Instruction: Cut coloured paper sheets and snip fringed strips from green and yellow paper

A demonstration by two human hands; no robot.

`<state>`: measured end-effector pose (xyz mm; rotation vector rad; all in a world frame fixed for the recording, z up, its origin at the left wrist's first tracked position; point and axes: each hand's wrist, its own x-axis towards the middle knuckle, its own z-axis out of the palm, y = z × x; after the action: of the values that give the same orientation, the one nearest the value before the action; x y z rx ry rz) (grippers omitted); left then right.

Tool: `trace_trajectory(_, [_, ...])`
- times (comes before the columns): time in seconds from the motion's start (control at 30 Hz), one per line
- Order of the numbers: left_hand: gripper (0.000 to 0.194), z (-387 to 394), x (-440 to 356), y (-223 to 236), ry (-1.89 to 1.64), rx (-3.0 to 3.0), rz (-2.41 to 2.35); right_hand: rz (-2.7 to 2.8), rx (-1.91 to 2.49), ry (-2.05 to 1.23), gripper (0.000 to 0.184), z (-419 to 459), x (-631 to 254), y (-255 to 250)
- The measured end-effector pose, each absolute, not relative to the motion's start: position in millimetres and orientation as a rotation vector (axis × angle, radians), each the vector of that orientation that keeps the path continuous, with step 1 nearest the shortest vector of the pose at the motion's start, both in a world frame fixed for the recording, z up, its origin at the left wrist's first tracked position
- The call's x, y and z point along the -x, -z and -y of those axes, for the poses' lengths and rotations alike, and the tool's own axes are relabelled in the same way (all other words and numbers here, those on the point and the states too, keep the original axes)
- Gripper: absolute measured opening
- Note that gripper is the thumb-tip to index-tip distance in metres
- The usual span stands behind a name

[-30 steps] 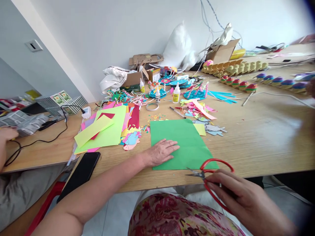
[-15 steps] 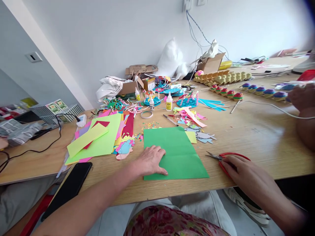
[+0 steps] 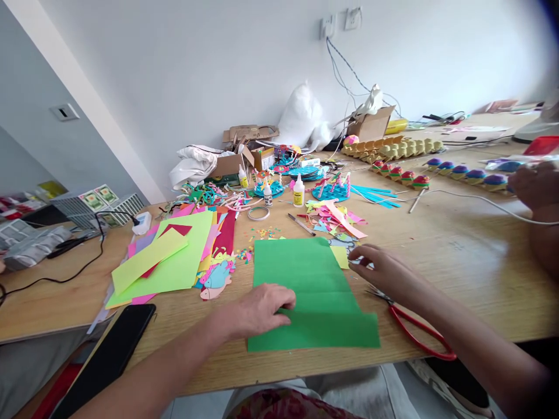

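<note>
A green paper sheet (image 3: pixel 301 267) lies in front of me, with a darker green band (image 3: pixel 332 330) along its near side that sticks out past the sheet's right edge. Whether this band is folded or separate I cannot tell. My left hand (image 3: pixel 266 308) rests on the left part, thumb and forefinger closed on the paper at the band's upper edge. My right hand (image 3: pixel 375 265) hovers just right of the sheet, fingers bent but apart, holding nothing. Under my right forearm lie red-handled scissors (image 3: pixel 419 331) on the table, their blades pointing at the sheet.
Coloured paper sheets (image 3: pixel 174 262) and fish cutouts (image 3: pixel 216 279) lie to the left, near a black phone (image 3: pixel 116 337). Behind the sheet are a pen (image 3: pixel 301 224), a tape roll (image 3: pixel 258 213), paper scraps (image 3: pixel 336 215) and glue bottles (image 3: pixel 299 192). Another person's hand (image 3: pixel 539 186) is at far right.
My right hand has let go of the scissors and moved up and left towards the sheet. My left hand's fingers have drawn together, and the paper's near part has become a distinct band.
</note>
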<state>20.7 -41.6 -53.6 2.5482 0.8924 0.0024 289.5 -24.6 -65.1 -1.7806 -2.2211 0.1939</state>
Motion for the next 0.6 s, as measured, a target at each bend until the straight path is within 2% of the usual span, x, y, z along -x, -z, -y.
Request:
trace_trajectory(0.17, [0.002, 55.5, -6.7, 34.6, -0.102, -2.517, -0.836, 2.446, 1.655, -0.151, 0.023, -24.1, -267.6, 60.2])
trace_trajectory(0.37, [0.013, 57.5, -0.5, 38.9, -0.086, -2.407, -0.885, 2.715, 1.538, -0.133, 0.038, -69.0, -233.9, 62.8])
trace_trajectory(0.6, [0.03, 58.5, 0.2, 50.1, -0.032, -2.224, -0.957, 2.798, 1.563, -0.164, 0.036, -88.7, -224.1, 56.8])
